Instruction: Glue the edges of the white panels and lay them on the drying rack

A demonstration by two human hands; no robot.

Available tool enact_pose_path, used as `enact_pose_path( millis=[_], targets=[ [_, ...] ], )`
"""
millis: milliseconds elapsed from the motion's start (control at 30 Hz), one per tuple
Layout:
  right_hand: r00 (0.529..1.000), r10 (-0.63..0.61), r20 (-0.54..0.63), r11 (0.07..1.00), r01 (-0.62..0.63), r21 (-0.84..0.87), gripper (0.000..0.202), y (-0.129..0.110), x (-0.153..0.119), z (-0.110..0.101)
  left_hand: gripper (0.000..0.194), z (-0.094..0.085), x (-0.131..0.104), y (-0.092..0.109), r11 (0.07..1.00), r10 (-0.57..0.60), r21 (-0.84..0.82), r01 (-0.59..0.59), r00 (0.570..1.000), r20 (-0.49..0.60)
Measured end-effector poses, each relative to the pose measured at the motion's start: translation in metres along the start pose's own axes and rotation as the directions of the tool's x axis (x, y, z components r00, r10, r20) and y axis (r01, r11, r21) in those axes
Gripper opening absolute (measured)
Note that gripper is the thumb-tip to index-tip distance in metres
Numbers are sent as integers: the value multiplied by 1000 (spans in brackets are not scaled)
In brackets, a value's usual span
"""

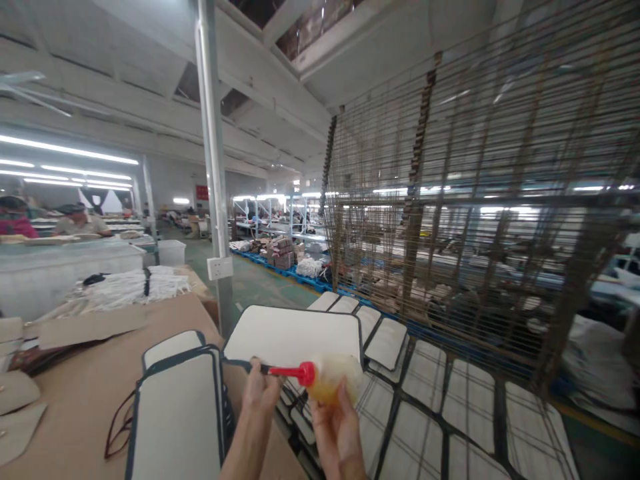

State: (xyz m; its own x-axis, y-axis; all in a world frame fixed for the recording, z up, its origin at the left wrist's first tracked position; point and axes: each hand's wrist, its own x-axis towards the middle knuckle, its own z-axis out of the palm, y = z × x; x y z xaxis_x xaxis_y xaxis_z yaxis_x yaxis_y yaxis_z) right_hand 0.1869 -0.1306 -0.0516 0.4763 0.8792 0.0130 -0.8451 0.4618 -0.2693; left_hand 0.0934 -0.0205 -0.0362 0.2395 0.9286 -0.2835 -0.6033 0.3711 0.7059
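My left hand (260, 390) pinches the lower edge of a white rounded panel (295, 330) with a dark border. In my right hand (335, 420) is a squeeze bottle (337, 379) of yellowish contents, lying on its side. Its red nozzle (293, 372) points left, along the panel's near edge and close to my left fingers. Left of my hands, a stack of similar dark-edged white panels (175, 413) rests on the brown table (90, 393).
A rack with wire shelves (390, 200) stands at the right, with more white panels (470, 400) laid out below it. A metal post (213, 133) rises beyond the table. White strips (135, 287) lie at the left. Two people sit at the far left.
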Motion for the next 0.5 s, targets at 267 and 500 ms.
enact_pose_path(
  millis=[267, 500],
  targets=[
    [999, -44, -10, 998, 43, -44, 35, -17, 22, -13, 16, -42, -54, -40, 978, -53, -187, 94, 976, 210],
    [1000, 13, 23, 999, -12, -48, 42, -16, 11, -6, 28, -57, -77, 31, 742, -8, 626, -241, 930, 367]
  ],
)
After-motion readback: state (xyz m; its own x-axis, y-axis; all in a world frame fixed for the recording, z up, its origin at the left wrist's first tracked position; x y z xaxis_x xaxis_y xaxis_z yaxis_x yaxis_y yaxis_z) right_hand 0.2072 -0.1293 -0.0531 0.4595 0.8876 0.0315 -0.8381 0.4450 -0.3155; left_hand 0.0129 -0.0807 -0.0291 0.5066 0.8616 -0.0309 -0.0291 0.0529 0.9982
